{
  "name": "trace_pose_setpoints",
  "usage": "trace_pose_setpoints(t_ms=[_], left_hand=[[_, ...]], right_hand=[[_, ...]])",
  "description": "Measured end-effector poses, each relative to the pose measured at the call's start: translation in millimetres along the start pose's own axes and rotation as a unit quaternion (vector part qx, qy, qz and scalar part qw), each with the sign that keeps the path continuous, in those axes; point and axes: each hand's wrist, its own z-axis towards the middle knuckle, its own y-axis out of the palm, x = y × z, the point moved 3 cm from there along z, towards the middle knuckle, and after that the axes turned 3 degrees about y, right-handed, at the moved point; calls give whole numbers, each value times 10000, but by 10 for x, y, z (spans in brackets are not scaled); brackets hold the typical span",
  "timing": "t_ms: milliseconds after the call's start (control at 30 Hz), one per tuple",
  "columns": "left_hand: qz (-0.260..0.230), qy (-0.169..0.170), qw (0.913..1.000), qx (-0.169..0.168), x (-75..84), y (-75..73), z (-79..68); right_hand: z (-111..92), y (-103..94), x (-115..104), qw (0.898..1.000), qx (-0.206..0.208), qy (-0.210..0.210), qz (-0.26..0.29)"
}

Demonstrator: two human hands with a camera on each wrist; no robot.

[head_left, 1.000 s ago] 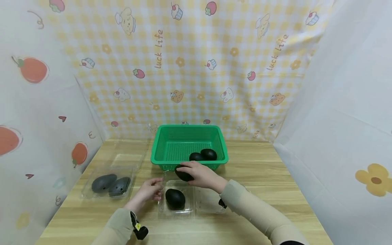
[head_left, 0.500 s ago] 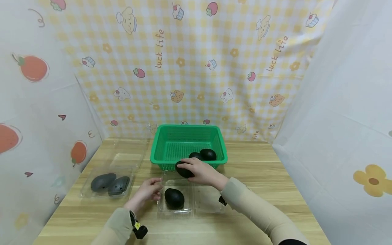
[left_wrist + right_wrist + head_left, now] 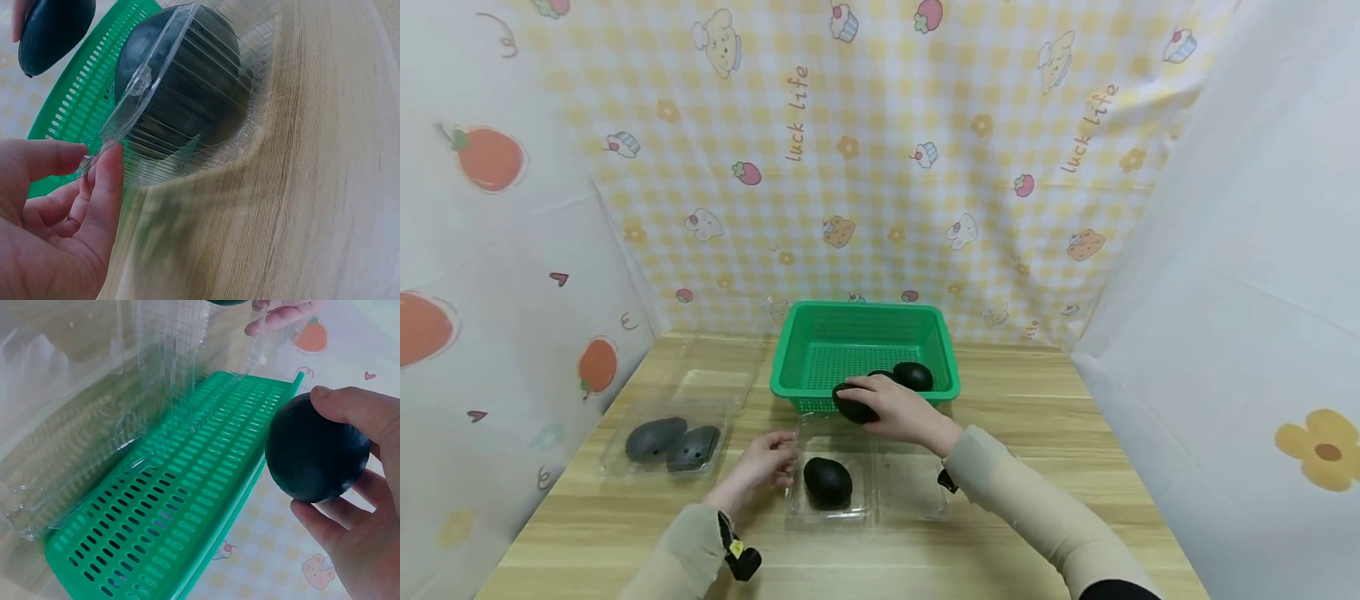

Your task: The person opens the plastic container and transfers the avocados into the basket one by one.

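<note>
My right hand (image 3: 904, 410) grips a dark, smooth avocado (image 3: 854, 403) in front of the green basket's front rim. The right wrist view shows this avocado (image 3: 317, 449) between thumb and fingers. My left hand (image 3: 763, 463) is at the left side of a clear plastic clamshell box (image 3: 832, 518) with its lid (image 3: 913, 492) folded out to the right. In the left wrist view, thumb and finger pinch the rim (image 3: 122, 119) of that box. Another dark avocado (image 3: 828, 483) lies inside it. Two more avocados (image 3: 913, 376) lie in the basket, one partly hidden by my right hand.
The green slotted basket (image 3: 781, 367) stands behind the box near the patterned backdrop. At the left, a second clear clamshell box (image 3: 613, 465) holds two dark grey rounded things (image 3: 656, 439), with its lid (image 3: 718, 367) laid back behind. White sheets enclose the wooden table (image 3: 1037, 492) at both sides.
My right hand has risen slightly with the avocado, a little nearer the basket. My left hand stays at the box's left side. The head view has shifted slightly.
</note>
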Motion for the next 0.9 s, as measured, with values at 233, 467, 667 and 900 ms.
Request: trace_pose_setpoints(t_ms=[233,467,667,900], left_hand=[[54,0,10000,16,-5,-3,8],[-26,26,10000,-33,31,-2,-20],[-25,34,10000,-75,72,12,-49],[-18,13,10000,-35,-25,-20,10]], right_hand=[[37,-42,32,10000,40,46,65],[62,-80,54,9999,35,107,15],[82,-139,67,9999,14,131,-16],[116,-174,103,9997,-76,221,14]])
